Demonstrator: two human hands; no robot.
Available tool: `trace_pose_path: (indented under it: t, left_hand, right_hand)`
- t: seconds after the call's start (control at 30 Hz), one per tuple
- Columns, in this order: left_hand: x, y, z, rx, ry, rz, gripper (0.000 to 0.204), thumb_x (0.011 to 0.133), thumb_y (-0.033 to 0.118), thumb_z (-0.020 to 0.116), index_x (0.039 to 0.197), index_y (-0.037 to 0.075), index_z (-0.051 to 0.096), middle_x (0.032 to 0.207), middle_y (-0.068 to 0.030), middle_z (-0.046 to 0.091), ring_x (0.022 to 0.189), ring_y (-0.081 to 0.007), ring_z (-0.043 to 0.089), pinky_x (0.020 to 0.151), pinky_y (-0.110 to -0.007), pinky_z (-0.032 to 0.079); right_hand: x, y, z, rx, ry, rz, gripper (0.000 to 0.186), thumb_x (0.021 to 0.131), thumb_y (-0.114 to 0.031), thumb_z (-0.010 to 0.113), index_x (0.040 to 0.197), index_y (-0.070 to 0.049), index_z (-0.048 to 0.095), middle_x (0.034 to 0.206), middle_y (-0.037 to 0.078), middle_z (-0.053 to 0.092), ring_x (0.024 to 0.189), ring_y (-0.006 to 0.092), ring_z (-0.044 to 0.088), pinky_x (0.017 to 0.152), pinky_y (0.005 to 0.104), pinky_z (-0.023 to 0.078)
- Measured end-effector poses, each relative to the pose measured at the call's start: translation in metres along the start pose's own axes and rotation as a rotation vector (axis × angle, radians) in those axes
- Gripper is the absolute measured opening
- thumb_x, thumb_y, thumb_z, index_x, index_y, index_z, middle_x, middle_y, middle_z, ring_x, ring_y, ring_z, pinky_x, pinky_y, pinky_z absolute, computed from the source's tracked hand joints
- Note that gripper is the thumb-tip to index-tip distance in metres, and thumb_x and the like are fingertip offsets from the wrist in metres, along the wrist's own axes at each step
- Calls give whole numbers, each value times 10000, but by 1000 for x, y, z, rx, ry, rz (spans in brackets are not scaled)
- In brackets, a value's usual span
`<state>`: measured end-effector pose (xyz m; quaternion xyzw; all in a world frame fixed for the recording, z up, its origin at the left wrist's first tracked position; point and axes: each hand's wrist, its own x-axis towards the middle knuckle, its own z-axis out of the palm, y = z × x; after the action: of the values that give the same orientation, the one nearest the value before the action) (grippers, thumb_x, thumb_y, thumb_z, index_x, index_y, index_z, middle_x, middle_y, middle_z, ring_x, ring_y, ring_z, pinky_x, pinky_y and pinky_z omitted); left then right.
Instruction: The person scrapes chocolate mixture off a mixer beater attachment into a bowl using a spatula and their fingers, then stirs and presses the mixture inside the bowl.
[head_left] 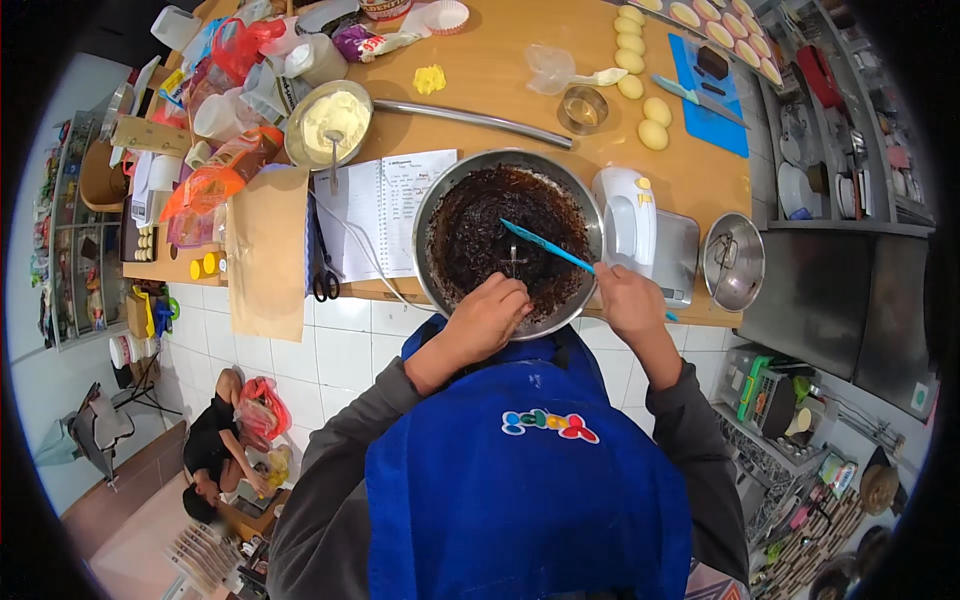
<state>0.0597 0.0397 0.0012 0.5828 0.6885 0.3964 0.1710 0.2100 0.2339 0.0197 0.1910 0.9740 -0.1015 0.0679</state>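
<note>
A large metal mixing bowl (424, 222) with dark brown, sticky batter (470, 235) stands at the table's front edge, close against my blue apron. My right hand (630, 300) is closed round the handle of a blue spatula (550, 246), whose blade reaches over the middle of the batter. Over the bowl's near side, my left hand (490, 313) pinches a thin metal beater (514, 258). The beater's head is beside the spatula blade, smeared with batter and partly hard to make out. A white hand mixer (626, 215) rests just right of the bowl.
Left of the bowl lie an open notebook (405, 195), black scissors (326, 280) and a bowl of pale cream (335, 115). A metal tube (470, 120) lies behind. At right are dough balls (653, 122), a blue board (705, 100) with a knife and another metal bowl (735, 262). A person (212, 450) crouches at lower left.
</note>
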Motion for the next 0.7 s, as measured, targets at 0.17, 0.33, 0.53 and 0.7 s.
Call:
trace_pose_path:
  t: [0.17, 0.33, 0.53, 0.7]
  left_hand:
    - [-2, -3, 0, -19, 0, 3, 94, 822, 63, 594, 884, 17, 541, 909, -109, 554, 816, -300, 522, 710, -378, 460]
    - [-4, -1, -3, -15, -46, 8, 99, 827, 48, 587, 901, 8, 536, 933, -122, 561, 831, -310, 531, 709, -381, 461]
    - [-6, -4, -3, -37, -63, 21, 102, 829, 53, 582, 907, 9, 534, 943, -121, 564, 858, -309, 524, 739, -380, 455]
    - [-10, -6, -4, -53, -60, 10, 96, 842, 60, 567, 913, 6, 533, 948, -120, 564, 868, -306, 523, 749, -382, 450]
  right_hand:
    - [-1, -6, -23, 56, 57, -80, 216, 802, -109, 506, 1000, -94, 589, 732, 79, 581, 676, 294, 617, 552, 425, 486]
    - [22, -9, -22, 50, -30, -145, 166, 799, -91, 508, 947, -82, 583, 742, 91, 589, 684, 307, 623, 567, 436, 493]
    - [52, 2, -8, -10, -109, -115, 135, 789, -84, 511, 904, -68, 580, 769, 123, 611, 719, 316, 639, 595, 446, 501]
    - [51, -15, -47, 10, -133, -136, 144, 797, -93, 507, 905, -63, 596, 757, 130, 627, 718, 320, 644, 606, 437, 511]
